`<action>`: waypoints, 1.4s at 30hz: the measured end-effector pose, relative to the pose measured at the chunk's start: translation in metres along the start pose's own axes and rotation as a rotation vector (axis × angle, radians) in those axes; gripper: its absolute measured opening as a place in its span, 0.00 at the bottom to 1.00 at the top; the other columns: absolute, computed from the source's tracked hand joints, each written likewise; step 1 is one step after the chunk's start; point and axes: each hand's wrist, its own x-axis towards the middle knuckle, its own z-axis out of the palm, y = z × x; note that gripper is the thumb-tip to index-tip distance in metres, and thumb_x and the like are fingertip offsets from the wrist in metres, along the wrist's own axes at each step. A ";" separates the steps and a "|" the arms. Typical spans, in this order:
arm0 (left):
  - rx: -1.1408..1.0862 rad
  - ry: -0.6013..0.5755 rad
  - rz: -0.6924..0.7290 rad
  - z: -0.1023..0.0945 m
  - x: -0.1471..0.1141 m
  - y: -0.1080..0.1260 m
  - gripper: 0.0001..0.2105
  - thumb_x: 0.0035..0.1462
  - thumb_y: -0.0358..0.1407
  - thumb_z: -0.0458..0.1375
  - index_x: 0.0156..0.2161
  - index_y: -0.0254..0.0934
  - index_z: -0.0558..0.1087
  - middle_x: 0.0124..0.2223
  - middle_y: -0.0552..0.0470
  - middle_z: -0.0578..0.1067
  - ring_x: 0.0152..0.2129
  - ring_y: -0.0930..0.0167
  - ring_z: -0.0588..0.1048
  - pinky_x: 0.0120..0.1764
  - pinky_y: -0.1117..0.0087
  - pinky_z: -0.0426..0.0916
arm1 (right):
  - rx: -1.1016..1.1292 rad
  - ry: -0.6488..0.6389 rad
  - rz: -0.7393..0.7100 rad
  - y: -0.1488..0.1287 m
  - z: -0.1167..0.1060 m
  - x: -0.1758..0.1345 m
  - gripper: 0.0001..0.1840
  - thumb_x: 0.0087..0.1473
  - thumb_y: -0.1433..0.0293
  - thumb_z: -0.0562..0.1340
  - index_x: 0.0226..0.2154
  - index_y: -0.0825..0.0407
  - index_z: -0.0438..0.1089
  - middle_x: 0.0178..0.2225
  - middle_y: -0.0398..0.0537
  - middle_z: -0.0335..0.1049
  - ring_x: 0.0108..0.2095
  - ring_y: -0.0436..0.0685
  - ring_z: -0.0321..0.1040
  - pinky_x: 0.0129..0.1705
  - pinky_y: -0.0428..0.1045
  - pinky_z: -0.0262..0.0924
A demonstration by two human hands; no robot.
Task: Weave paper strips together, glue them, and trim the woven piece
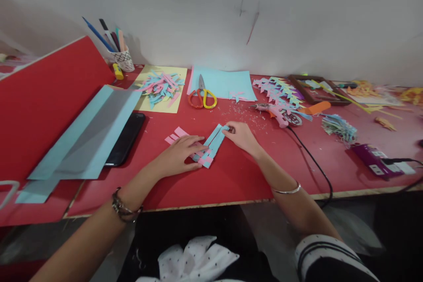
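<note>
On the red table, pink paper strips (176, 134) and blue paper strips (214, 141) cross each other in a small woven corner. My left hand (180, 156) lies over the pink strips and the woven part, fingers stretched out, covering some of it. The thumb and fingers of my right hand (243, 136) are closed on the far end of a blue strip. A narrow gap runs between the blue strips. The tips of the right fingers are partly hidden.
Scissors (202, 94) lie beyond the hands, near blue sheets (228, 80) and a pile of cut strips (161, 86). A pink glue gun (274, 111) with a black cord lies to the right. A phone (127, 141) sits partly under long blue sheets (89, 141) at left.
</note>
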 end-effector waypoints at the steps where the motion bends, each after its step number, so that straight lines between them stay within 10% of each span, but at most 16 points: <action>1: 0.004 0.009 0.006 0.000 0.000 0.000 0.20 0.54 0.42 0.51 0.51 0.41 0.65 0.56 0.44 0.61 0.53 0.61 0.59 0.52 0.56 0.54 | -0.005 -0.001 0.000 0.001 0.000 0.000 0.05 0.43 0.71 0.56 0.19 0.53 0.61 0.18 0.40 0.59 0.21 0.47 0.55 0.25 0.43 0.46; 42: -0.046 0.011 0.003 0.001 0.006 0.015 0.13 0.52 0.39 0.52 0.44 0.40 0.67 0.51 0.45 0.63 0.49 0.63 0.61 0.50 0.57 0.54 | -0.053 -0.038 -0.059 0.004 -0.002 0.000 0.08 0.46 0.68 0.56 0.20 0.54 0.61 0.20 0.42 0.60 0.23 0.48 0.55 0.27 0.44 0.47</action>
